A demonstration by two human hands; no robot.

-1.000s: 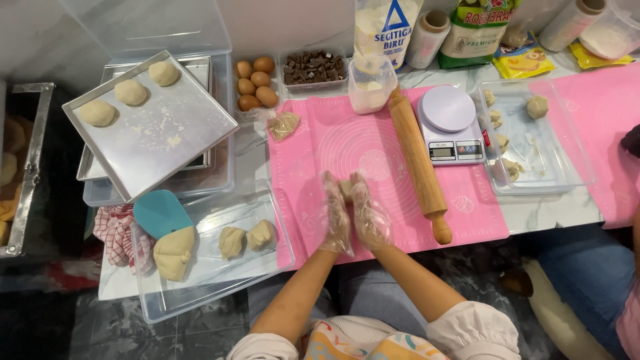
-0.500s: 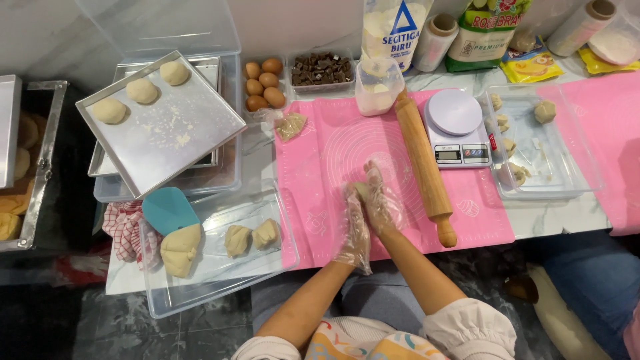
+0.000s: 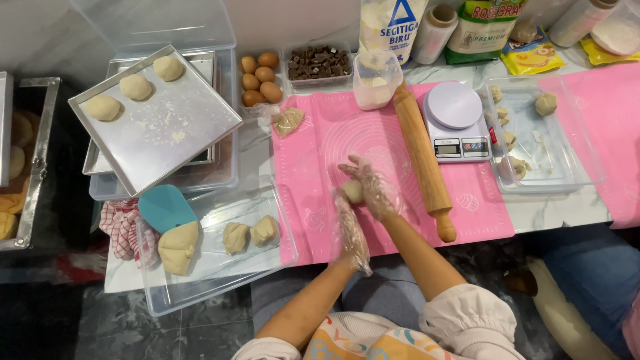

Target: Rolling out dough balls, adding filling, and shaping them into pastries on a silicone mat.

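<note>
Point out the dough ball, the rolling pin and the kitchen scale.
dough ball (image 3: 352,192), head view, its exposed left side between the hands
rolling pin (image 3: 421,155), head view, middle of the barrel
kitchen scale (image 3: 455,105), head view, round weighing plate

Bright, even overhead light; soft glare on the square silver metal baking tray (image 3: 157,120); gloved hands slightly motion-blurred; edges mildly curved.

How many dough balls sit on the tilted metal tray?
3, in a row along the tray's upper-left edge: left ball, middle ball, right ball. None seems hidden.
</note>
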